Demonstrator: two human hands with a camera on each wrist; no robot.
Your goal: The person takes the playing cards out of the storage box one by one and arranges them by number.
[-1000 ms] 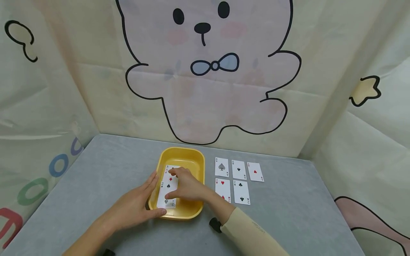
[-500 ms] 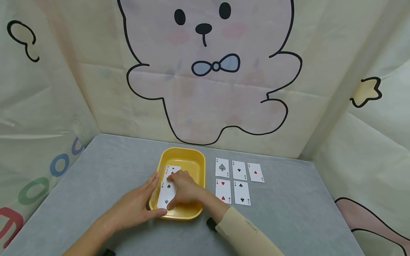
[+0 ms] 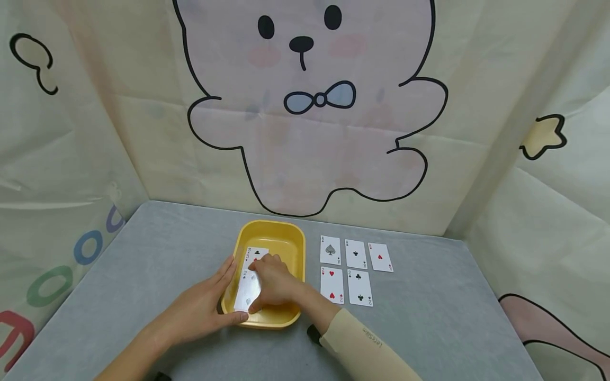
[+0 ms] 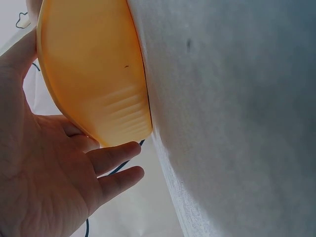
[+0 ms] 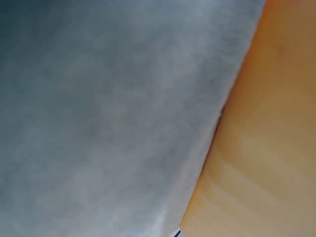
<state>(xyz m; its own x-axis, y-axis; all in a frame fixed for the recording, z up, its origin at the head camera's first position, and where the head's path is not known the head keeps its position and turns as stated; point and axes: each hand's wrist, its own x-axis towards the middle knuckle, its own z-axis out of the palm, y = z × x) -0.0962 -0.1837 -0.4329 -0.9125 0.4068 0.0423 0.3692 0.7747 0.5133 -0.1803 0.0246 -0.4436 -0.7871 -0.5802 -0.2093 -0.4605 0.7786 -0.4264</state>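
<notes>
In the head view, a yellow tray (image 3: 292, 241) holds overlapping playing cards at its left side. Nearest is a two of spades (image 3: 247, 291), its face bright with glare. Behind it the top of a card with a black club (image 3: 257, 252) shows. My right hand (image 3: 276, 283) pinches the two of spades, thumb near its lower edge and fingers near its upper edge. My left hand (image 3: 205, 304) rests along the tray's left rim with fairly straight fingers, its thumb on the near rim. In the left wrist view, that hand touches the tray's outer wall (image 4: 94, 64).
Right of the tray, face-up cards lie in two rows on the grey cloth (image 3: 419, 307). The far row has the ace of spades (image 3: 330, 250), ace of clubs (image 3: 356, 254) and ace of hearts (image 3: 380, 257). Nearer are the two of hearts (image 3: 332, 285) and two of clubs (image 3: 360, 288).
My right hand's thumb and fingers have come in onto the two of spades, which now catches the light and appears tilted. More of the club card behind shows. My left hand has stayed put.
</notes>
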